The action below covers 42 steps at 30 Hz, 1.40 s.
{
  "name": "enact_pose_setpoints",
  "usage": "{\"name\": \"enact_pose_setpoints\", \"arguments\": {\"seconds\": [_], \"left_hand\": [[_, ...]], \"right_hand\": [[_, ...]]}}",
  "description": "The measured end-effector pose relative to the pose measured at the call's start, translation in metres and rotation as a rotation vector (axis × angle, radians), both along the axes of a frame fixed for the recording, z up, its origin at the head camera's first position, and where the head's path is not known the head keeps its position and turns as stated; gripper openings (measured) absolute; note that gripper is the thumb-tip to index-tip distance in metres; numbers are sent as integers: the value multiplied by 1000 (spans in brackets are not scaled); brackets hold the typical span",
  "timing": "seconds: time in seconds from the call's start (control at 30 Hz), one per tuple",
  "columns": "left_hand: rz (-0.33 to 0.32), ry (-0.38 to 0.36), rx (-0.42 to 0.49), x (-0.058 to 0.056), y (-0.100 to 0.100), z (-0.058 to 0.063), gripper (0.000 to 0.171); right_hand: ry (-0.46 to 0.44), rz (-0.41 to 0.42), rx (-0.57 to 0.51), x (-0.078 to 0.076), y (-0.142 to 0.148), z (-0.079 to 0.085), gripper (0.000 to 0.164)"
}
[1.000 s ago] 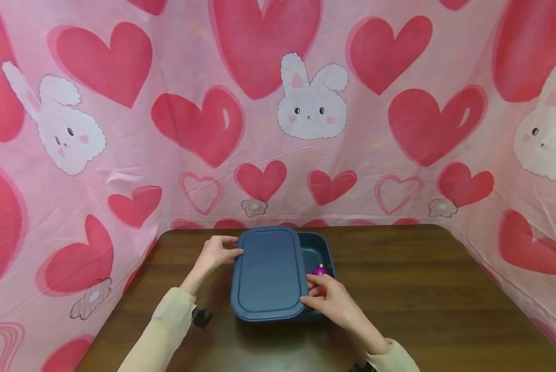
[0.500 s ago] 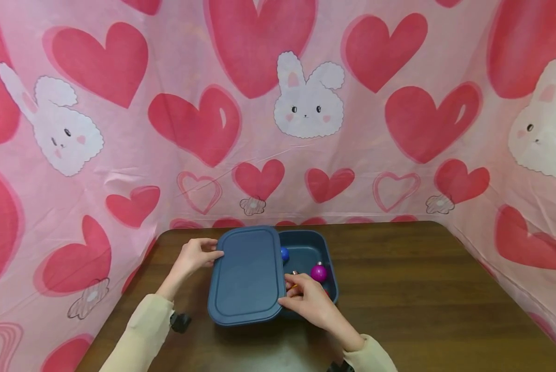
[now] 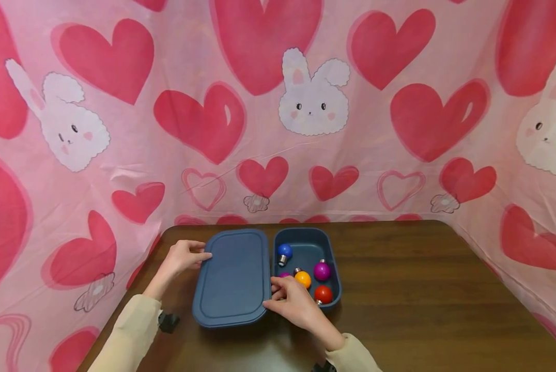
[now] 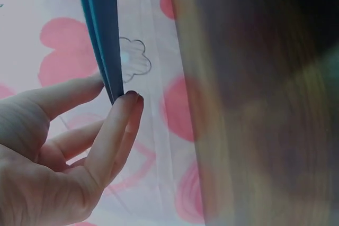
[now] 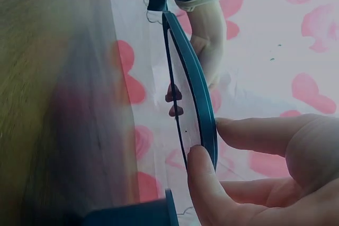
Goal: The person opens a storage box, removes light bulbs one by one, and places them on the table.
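A dark blue rectangular lid point(image 3: 233, 279) is held level over the table, just left of a matching box point(image 3: 308, 252). My left hand point(image 3: 181, 260) pinches its left edge, thumb on one face and fingers on the other in the left wrist view. On the opposite edge, my right hand point(image 3: 296, 306) grips the lid the same way. Inside the uncovered box lie toy-like light bulbs: blue point(image 3: 284, 251), orange point(image 3: 303, 279), red point(image 3: 323, 294) and purple point(image 3: 322, 271). Another purple bulb point(image 3: 284, 275) is partly hidden behind my right hand.
A brown wooden table point(image 3: 399, 289) extends right of the box and in front of it. Pink cloth point(image 3: 268, 144) with hearts and rabbits hangs close behind the table and along both sides. Dark camera mounts sit at both wrists, one point(image 3: 168, 322) by the left sleeve.
Both hands have carried the lid leftward off the box. The box's inside, half covered a second ago, now shows along with its several bulbs.
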State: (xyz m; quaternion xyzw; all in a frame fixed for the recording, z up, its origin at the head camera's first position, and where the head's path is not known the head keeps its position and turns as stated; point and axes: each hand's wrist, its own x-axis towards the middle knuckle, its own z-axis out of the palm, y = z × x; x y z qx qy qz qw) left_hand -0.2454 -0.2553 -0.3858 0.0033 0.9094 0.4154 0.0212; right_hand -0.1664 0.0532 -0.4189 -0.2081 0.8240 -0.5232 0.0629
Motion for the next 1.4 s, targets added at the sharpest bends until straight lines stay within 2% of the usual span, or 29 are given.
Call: {"name": "enact_pose_setpoints", "arguments": {"seconds": [0.17, 0.43, 0.57, 0.7, 0.93, 1.17, 1.4], "left_hand": [[12, -17, -23, 2, -10, -4, 60], [29, -28, -43, 4, -22, -9, 58], [39, -52, -37, 6, -25, -13, 57], [52, -66, -31, 6, -31, -17, 56], [73, -96, -26, 5, -41, -27, 54], [95, -98, -37, 6, -46, -36, 52], [105, -100, -13, 8, -46, -44, 51]], "right_hand": [[-8, 19, -18, 2, -11, -1, 59], [31, 50, 7, 4, -25, -2, 57], [15, 58, 7, 6, -30, -4, 55], [10, 56, 17, 7, -37, -7, 50], [44, 68, 90, 7, -47, -16, 31], [1, 81, 124, 6, -52, -21, 38], [-28, 93, 120, 5, -55, -26, 26]]}}
